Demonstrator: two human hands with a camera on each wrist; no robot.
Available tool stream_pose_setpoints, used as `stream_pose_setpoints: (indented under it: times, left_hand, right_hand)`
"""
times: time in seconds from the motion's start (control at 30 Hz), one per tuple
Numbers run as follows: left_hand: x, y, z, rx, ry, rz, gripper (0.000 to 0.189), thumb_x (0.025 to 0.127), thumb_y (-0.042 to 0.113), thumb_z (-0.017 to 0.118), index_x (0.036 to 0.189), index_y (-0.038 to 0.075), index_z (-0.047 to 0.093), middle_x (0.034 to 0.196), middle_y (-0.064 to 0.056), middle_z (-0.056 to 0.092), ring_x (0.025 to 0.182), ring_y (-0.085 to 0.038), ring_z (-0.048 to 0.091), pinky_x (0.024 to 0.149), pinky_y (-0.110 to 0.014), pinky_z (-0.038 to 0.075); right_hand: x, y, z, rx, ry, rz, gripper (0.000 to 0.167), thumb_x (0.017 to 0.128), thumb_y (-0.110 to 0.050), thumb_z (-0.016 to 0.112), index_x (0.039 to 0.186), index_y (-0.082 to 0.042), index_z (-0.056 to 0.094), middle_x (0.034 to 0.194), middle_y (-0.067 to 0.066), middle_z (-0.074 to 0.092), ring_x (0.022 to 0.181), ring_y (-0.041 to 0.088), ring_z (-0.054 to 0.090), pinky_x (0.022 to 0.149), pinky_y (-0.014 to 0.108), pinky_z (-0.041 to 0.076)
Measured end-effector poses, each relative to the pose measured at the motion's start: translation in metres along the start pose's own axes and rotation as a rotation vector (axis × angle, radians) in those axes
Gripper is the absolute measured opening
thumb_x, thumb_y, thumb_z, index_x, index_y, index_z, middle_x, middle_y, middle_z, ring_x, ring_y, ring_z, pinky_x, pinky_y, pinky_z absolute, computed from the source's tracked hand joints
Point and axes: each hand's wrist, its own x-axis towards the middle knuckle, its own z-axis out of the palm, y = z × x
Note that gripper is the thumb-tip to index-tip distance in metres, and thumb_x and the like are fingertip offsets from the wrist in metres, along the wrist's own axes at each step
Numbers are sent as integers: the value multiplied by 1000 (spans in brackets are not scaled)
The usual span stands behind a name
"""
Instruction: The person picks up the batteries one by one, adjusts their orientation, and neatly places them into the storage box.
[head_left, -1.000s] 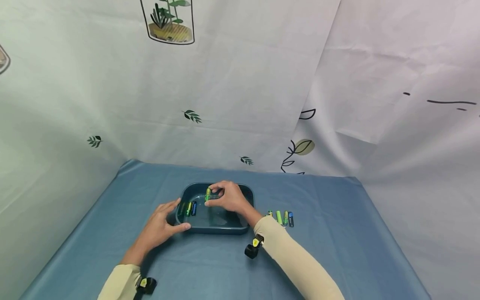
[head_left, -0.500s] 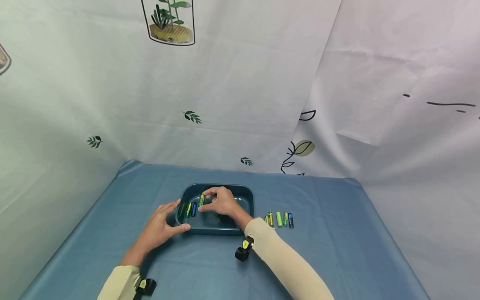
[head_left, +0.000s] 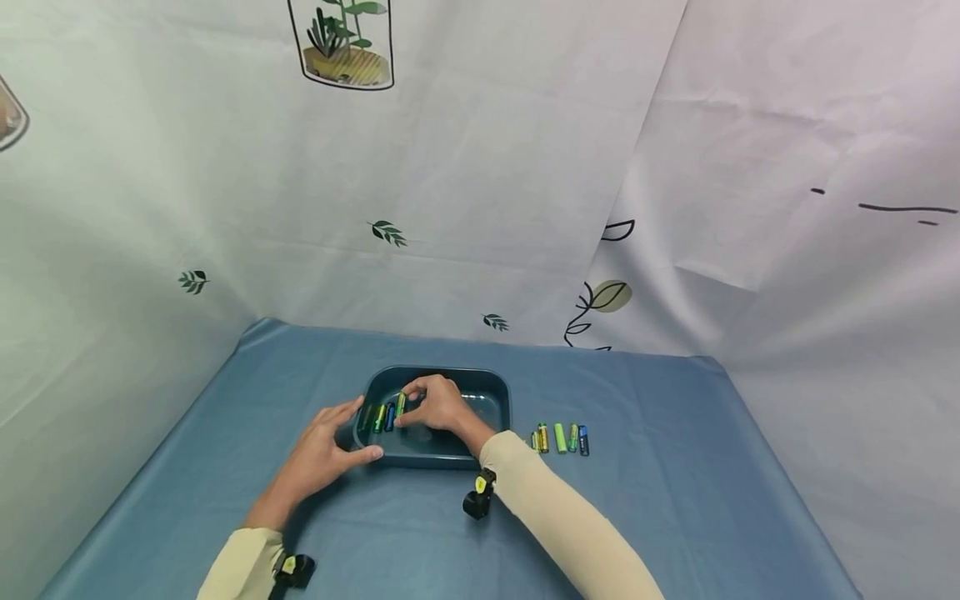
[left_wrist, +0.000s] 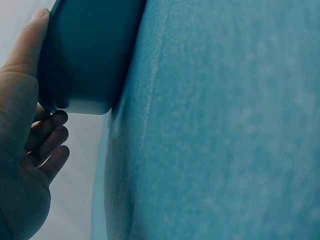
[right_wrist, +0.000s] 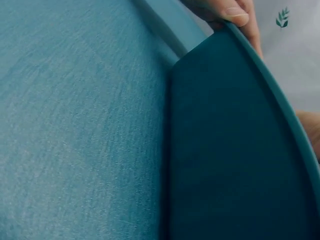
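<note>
A dark teal rectangular tray (head_left: 442, 461) stands on the blue cloth. My left hand (head_left: 318, 450) holds its left end, thumb on the near-left corner and fingers along the left side; the left wrist view shows this thumb against the tray wall (left_wrist: 85, 55). Inside the tray, my right hand (head_left: 442, 407) pinches a green battery (head_left: 401, 405) between thumb and fingers. Just left of it lie a blue battery (head_left: 389, 417) and a green-yellow battery (head_left: 379, 418), side by side. In the right wrist view the tray wall hides the held battery.
Right of the tray, several batteries lie in a loose row on the cloth, among them a light green battery (head_left: 560, 438) and a dark blue battery (head_left: 583, 440). A pale printed curtain (head_left: 480, 167) rises behind the table and along both sides.
My right hand has moved left and down into the tray with the green battery, bringing it beside the blue one. The left hand keeps its place on the tray.
</note>
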Motion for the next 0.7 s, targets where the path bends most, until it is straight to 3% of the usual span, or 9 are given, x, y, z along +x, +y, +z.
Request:
stream_pose_setpoints:
  times: [0.2,0.7]
  left_hand:
    - [0,0,0,-1,2,7,100,81,49,86,156,2,41,153,-28,42,137,-48,41,100,-70,41]
    - [-1,0,0,-4,7,10,99,80,48,86,156,2,42,153,-29,43,136,-49,42,100,-69,42]
  right_hand:
    - [1,2,3,-16,-12,9,48,77,-29,92,119,-14,76,103,-3,71,92,10,64,82,29,56]
    - [0,1,6,-117,-62,-16,51,79,-32,91,124,-15,75,100,-4,68,84,5,58,75,25,53]
